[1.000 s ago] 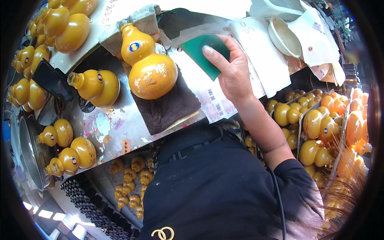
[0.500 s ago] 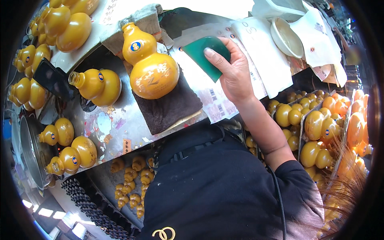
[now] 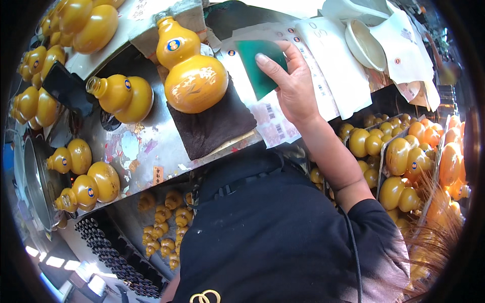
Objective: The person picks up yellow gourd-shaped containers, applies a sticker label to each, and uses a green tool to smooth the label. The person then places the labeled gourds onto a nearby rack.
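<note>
My right hand [image 3: 293, 83] pinches a thin, flat green plastic scraper [image 3: 255, 65] between thumb and fingers, above printed paper sheets [image 3: 275, 118]. To its left, a yellow gourd-shaped bottle [image 3: 196, 83] lies on its side, its neck pointing away from me onto a cloth-wrapped rest [image 3: 184, 17]. It bears a small blue round emblem and pale gold lettering on its lower bulb. Beneath its near end lies a dark brown cloth [image 3: 214, 126]. My left hand is out of view; only a sliver of skin shows beside my shirt at the lower edge.
More yellow gourd bottles stand at the left, one [image 3: 118, 98] nearest the cloth. A round metal pan [image 3: 38, 177] sits at the left edge. Beyond the sheets is a white bowl [image 3: 365, 45]. Crates of bottles [image 3: 399, 156] fill the right; black caps [image 3: 113, 257] lie lower left.
The green scraper has turned in my right hand so its long edge stands more upright. The view has shifted slightly, and a bit of skin has appeared at the lower edge.
</note>
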Action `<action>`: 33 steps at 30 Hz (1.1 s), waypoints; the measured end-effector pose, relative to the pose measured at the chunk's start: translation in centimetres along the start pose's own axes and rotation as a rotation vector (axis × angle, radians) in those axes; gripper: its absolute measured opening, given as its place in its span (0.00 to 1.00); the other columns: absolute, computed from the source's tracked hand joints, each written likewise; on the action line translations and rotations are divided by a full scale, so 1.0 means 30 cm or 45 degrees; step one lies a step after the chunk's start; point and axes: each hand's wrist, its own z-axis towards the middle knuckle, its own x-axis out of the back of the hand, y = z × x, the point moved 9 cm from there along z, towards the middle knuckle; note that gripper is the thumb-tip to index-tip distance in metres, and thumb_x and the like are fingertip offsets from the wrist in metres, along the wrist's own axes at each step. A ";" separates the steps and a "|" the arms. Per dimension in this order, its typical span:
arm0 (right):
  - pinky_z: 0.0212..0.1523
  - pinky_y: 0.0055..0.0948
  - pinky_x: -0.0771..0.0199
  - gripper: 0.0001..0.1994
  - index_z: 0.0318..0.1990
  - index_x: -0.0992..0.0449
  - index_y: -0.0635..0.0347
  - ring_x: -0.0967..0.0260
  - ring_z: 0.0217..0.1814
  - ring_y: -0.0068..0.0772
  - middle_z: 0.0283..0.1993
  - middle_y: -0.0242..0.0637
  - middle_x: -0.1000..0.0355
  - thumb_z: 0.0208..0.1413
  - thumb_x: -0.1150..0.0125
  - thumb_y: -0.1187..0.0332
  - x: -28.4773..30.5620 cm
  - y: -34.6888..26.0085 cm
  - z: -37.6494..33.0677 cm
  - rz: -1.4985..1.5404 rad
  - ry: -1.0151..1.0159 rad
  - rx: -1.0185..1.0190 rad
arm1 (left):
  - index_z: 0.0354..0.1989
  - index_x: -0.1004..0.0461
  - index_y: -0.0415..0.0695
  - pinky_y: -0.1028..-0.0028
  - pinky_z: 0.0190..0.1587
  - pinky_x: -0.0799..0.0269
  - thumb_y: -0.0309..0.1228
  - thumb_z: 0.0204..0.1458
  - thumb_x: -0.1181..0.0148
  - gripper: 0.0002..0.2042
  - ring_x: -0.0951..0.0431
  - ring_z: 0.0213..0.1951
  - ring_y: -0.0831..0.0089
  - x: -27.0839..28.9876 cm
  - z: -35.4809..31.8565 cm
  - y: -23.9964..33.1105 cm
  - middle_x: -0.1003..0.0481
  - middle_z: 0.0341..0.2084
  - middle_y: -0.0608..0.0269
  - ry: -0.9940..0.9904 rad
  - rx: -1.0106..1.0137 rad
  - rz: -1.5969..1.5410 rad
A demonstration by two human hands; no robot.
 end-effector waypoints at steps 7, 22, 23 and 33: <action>0.34 0.19 0.30 0.16 0.44 0.37 0.61 0.33 0.35 0.17 0.34 0.34 0.31 0.56 0.38 0.65 -0.133 -0.023 -0.066 -0.288 -0.157 0.157 | 0.62 0.45 0.37 0.64 0.64 0.47 0.30 0.57 0.48 0.25 0.38 0.61 0.61 0.935 -0.018 0.310 0.37 0.56 0.51 1.611 -0.620 -1.217; 0.48 0.31 0.34 0.17 0.46 0.32 0.60 0.33 0.45 0.36 0.41 0.39 0.31 0.49 0.38 0.80 -0.135 -0.089 -0.069 -0.878 -0.141 0.684 | 0.68 0.60 0.33 0.71 0.69 0.66 0.42 0.65 0.63 0.31 0.59 0.69 0.63 1.139 0.401 0.417 0.56 0.68 0.51 1.290 -0.889 -1.243; 0.47 0.34 0.33 0.16 0.44 0.28 0.59 0.32 0.46 0.39 0.41 0.40 0.29 0.46 0.37 0.81 -0.180 -0.164 -0.106 -0.982 -0.151 1.056 | 0.67 0.60 0.32 0.71 0.69 0.68 0.41 0.65 0.63 0.31 0.61 0.70 0.63 1.156 0.426 0.420 0.57 0.68 0.49 1.327 -0.932 -1.203; 0.47 0.33 0.36 0.22 0.36 0.19 0.58 0.33 0.41 0.38 0.39 0.36 0.24 0.25 0.40 0.85 -0.379 -0.056 -0.282 -1.405 -0.954 1.081 | 0.67 0.56 0.32 0.69 0.67 0.57 0.48 0.62 0.59 0.34 0.52 0.68 0.57 1.169 0.435 0.417 0.52 0.65 0.41 1.337 -1.104 -1.511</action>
